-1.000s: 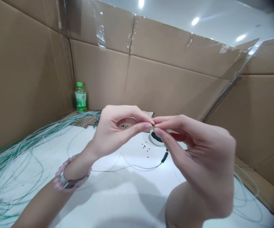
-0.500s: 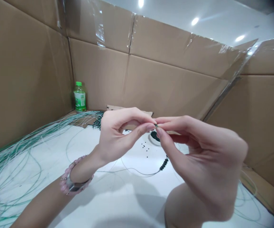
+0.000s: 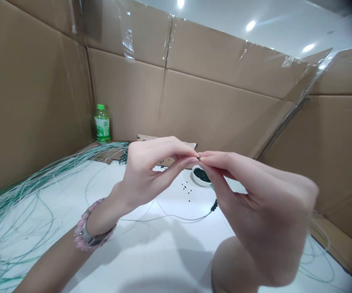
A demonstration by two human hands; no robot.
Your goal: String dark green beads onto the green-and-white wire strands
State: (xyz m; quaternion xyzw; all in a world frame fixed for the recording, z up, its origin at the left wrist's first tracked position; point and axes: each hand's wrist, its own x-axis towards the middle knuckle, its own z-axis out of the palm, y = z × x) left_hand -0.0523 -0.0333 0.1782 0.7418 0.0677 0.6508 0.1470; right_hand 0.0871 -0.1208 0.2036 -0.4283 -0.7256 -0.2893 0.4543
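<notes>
The left hand (image 3: 145, 175) and right hand (image 3: 255, 195) meet at the fingertips, both pinching what looks like a tiny dark bead (image 3: 198, 157), mostly hidden; from there, a beaded cord (image 3: 214, 205) lies at five o'clock, a white dish (image 3: 200, 176) of beads at six; a green-capped bottle (image 3: 102, 125) stands at ten, its label unreadable.

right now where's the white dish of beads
In the head view, the white dish of dark beads sits on the tabletop just below where the left hand and right hand meet, beside loose beads.
</notes>
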